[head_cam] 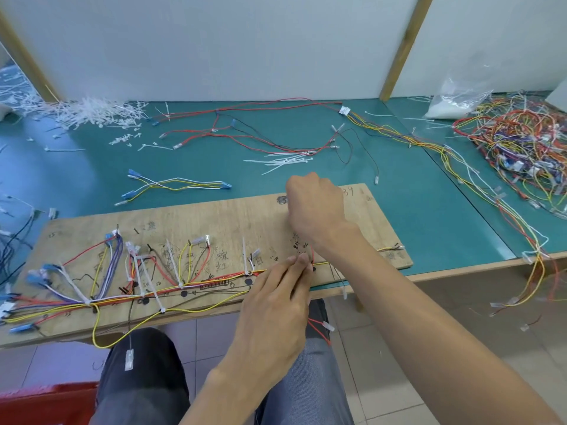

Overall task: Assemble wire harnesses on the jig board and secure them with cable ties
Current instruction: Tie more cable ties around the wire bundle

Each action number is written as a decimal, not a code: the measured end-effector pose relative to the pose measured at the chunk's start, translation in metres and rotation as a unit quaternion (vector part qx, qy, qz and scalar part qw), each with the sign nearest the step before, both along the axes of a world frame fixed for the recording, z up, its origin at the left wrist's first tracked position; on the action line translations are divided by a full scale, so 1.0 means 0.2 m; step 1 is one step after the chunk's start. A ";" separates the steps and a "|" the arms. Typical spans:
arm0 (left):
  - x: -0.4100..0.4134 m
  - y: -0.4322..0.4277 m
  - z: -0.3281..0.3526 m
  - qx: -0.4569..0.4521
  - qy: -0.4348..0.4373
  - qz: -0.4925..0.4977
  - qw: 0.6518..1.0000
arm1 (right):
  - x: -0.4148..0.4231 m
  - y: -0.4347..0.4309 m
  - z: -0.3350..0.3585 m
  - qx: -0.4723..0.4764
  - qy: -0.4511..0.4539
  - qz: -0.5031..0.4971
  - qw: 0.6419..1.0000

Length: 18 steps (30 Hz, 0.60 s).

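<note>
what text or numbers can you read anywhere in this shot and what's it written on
"34": handwritten at the far edge of the flat wooden jig board, just right of the right hand.
"白": probably, handwritten mid-board beside an upright white cable tie.
Other handwritten characters and small numbers on the board: too blurred to read.
Nothing else carries legible text.

The green-topped table [414, 185] carries a wooden jig board [214, 216] along its near edge. Behind it lie loose cable ties [285, 159], a yellow-and-white harness [178, 184] and red and black wires [245, 139]. Cut tie ends [92, 115] drift far left, and a tangled wire heap [521, 142] sits by a plastic bag [454, 99] at right.
</note>
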State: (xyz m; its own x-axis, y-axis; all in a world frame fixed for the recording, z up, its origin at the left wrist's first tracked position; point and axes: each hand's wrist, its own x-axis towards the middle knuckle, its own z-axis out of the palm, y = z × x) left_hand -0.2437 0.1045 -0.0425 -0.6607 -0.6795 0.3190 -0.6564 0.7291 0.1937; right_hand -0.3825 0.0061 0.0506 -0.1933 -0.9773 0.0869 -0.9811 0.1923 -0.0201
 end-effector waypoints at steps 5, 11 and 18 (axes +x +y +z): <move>0.00 0.00 0.02 -0.004 0.013 0.009 1.000 | 0.07 0.08 -0.02 -0.020 0.026 0.025 0.999; 0.00 0.01 0.05 0.014 0.018 0.013 1.000 | 0.06 0.34 -0.07 0.020 0.041 0.075 0.996; 0.01 0.00 0.08 0.049 0.039 0.016 0.998 | 0.02 0.61 -0.17 0.017 0.033 0.119 0.992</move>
